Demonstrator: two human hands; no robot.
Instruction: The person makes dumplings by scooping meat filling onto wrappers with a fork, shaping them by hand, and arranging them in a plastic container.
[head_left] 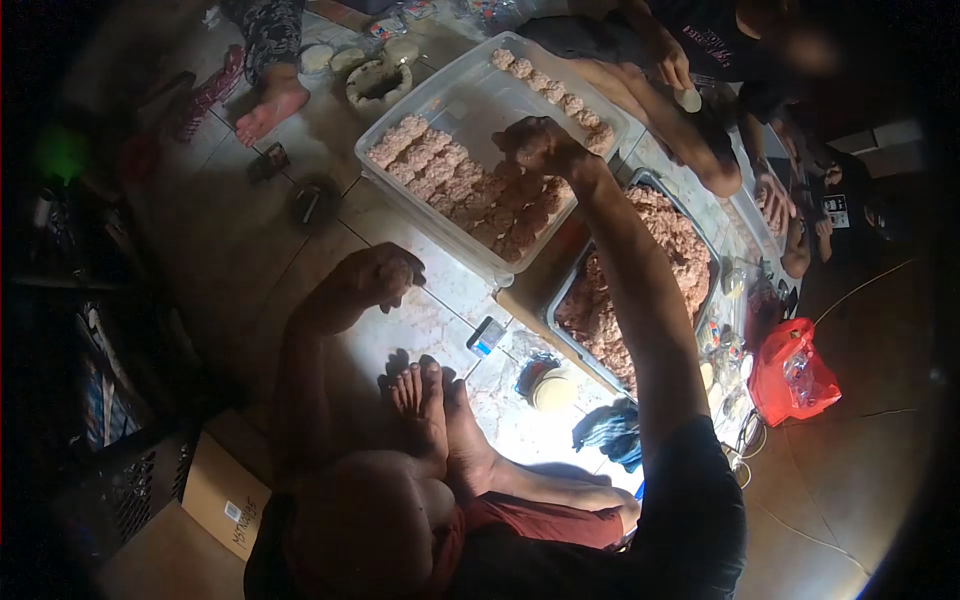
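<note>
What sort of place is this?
Possibly a home used for food preparation: a tiled floor, a plastic tub with rows of shaped mounds, and a heap of minced mixture beside it.

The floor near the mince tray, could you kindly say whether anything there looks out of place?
The blue cloth lies crumpled on the floor near the mince tray, perhaps dropped rather than placed; no spill is evident.

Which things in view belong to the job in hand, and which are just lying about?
Apparently in the job:
right hand, over the tub
clear plastic tub
rows of meatballs
tray
ground meat

Probably just lying about:
red plastic bag
blue cloth
cardboard box
</note>
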